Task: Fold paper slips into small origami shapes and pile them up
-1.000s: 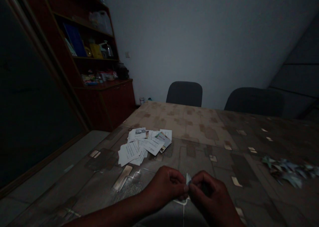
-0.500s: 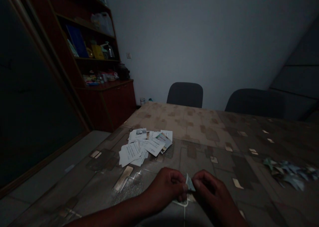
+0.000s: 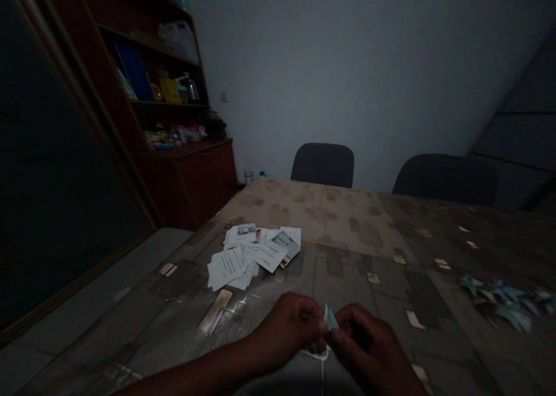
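Between my two hands is a small folded piece of paper (image 3: pixel 330 319), pale and bluish, standing up in a narrow point. My left hand (image 3: pixel 299 323) pinches its left side between thumb and fingers. From the right, my right hand (image 3: pixel 362 335) has its thumb and fingertips closed on the paper's other edge. Beyond my left hand lies a loose pile of printed cards (image 3: pixel 249 257), white with text, a few with pictures. Off to the right is a heap of folded paper pieces (image 3: pixel 506 300); their exact shapes are dim.
A patterned cloth (image 3: pixel 347 216) covers the table. Two dark chairs, one in the middle (image 3: pixel 324 164) and one at the right (image 3: pixel 443 179), stand at its far side. A reddish wooden cabinet (image 3: pixel 204 176) with laden shelves is at the left.
My right hand has shifted slightly, its thumb and fingers now lower and closer to my left hand on the folded paper. The cards and the heap stay put.
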The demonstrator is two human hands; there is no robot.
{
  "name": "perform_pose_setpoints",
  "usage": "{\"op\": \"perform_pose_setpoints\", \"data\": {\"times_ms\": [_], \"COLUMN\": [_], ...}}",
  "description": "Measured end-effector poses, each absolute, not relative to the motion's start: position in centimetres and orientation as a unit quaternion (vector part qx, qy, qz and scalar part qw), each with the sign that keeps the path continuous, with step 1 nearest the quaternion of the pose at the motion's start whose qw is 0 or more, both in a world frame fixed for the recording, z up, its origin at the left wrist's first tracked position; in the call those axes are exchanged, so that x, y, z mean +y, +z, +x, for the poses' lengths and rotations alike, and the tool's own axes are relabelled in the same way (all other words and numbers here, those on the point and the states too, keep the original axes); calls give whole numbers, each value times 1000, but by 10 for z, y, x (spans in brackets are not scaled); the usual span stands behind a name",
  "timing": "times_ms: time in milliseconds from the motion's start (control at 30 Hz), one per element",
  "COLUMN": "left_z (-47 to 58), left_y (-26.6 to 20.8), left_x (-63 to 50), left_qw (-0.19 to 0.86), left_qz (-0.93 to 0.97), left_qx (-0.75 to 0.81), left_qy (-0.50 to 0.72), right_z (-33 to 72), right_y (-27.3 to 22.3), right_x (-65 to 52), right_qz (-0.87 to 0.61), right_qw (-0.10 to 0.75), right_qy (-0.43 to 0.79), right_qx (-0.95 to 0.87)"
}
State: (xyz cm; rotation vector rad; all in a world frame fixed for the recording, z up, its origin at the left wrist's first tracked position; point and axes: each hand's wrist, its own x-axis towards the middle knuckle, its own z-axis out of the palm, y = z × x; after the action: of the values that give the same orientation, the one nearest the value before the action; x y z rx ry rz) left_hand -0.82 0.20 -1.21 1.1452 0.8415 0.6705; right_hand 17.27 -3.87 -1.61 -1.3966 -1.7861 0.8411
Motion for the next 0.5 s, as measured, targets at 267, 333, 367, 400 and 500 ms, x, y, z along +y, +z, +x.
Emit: {"op": "perform_pose_setpoints", "data": {"times_ms": [267, 333, 367, 400, 500], "left_z": [-9, -9, -9, -9, -9], "left_y": [-15, -14, -14, -13, -11], "left_x": [5, 5, 5, 5, 5], "left_qw": [706, 704, 705, 706, 709], "left_qz": [525, 529, 529, 527, 522], "left_qx": [373, 371, 371, 373, 380], "left_qy": [296, 294, 292, 290, 283], "right_z": [176, 177, 177, 177, 179], "right_y": [-14, -14, -15, -16, -17], "right_x": [-39, -38, -38, -38, -38], "right_qz": [-537, -533, -529, -524, -516], "right_qw": [370, 374, 374, 373, 369], "right_qy": [266, 255, 252, 250, 244], "right_qx": [-710, -715, -718, -724, -734]}}
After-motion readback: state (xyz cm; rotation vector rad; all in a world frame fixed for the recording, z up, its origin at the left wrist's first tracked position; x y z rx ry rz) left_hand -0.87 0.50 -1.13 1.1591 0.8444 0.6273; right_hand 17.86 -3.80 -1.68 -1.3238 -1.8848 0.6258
